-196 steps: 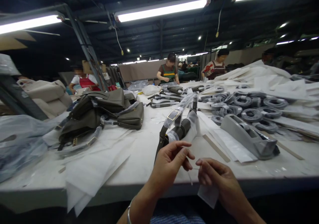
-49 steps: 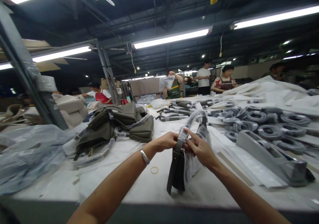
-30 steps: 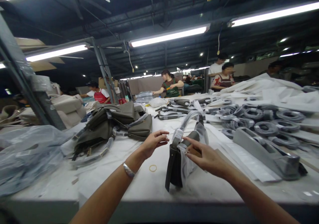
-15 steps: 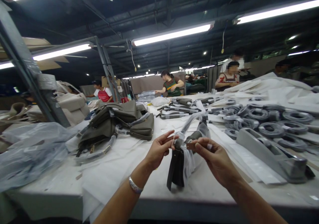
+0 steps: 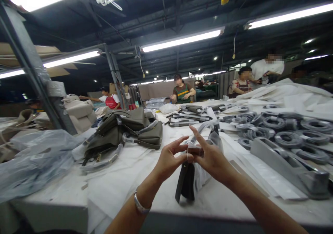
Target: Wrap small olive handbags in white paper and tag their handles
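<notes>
A small brown tag (image 5: 195,150) is between my two hands, above a dark bag (image 5: 187,182) that stands near the table's front edge. My left hand (image 5: 170,159) pinches a thin white string (image 5: 188,155) at the tag's left end. From the right, my right hand (image 5: 212,157) grips the tag, its index finger raised. Clear wrap covers the strap (image 5: 201,127) behind my fingers. White wrapping (image 5: 201,175) lies against the bag's right side.
Olive bags (image 5: 151,135) lie in a pile at left, beside plastic sheeting (image 5: 44,157). Wrapped strap coils (image 5: 288,139) and a grey tape dispenser (image 5: 291,168) are at right. A metal post (image 5: 39,70) rises at far left. Several people are across the table.
My right hand has moved left with the tag, up to my left hand, and its index finger has lifted. The view has shifted slightly.
</notes>
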`<action>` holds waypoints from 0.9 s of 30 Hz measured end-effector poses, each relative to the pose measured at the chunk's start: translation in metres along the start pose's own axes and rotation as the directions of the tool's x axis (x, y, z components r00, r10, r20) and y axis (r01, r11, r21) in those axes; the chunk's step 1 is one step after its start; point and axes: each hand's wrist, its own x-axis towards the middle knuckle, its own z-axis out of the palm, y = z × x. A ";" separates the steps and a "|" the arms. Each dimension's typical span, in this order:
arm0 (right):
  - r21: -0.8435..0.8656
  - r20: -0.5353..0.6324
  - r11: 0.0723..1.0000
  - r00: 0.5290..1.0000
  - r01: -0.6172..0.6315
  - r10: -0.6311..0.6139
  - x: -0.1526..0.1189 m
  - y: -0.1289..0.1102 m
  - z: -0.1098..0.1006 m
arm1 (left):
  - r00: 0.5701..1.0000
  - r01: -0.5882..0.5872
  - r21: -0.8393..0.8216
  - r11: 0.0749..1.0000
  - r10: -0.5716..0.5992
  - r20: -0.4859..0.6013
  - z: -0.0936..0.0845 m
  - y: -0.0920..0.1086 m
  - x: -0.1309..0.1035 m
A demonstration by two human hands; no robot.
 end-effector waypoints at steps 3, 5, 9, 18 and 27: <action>-0.156 0.097 0.986 0.994 0.064 -0.050 0.008 -0.005 -0.001 | 0.994 -0.087 0.127 0.988 0.094 -0.049 0.006 0.004 0.001; -0.198 0.123 0.977 0.991 0.082 -0.059 0.010 -0.005 0.002 | 0.984 -0.126 0.185 0.975 0.147 -0.104 0.009 0.005 0.001; -0.066 0.072 0.996 0.996 0.053 -0.049 0.007 -0.002 0.007 | 0.951 -0.214 0.404 0.889 0.284 -0.120 0.013 0.005 0.000; 0.920 0.016 0.358 0.927 -0.161 0.375 -0.016 -0.002 0.011 | 0.907 -0.168 0.613 0.772 0.364 -0.211 -0.001 -0.002 -0.020; 0.314 -0.163 0.949 0.985 -0.006 0.060 -0.034 0.020 0.025 | 0.803 -0.041 0.424 0.905 0.283 -0.525 0.000 0.006 -0.034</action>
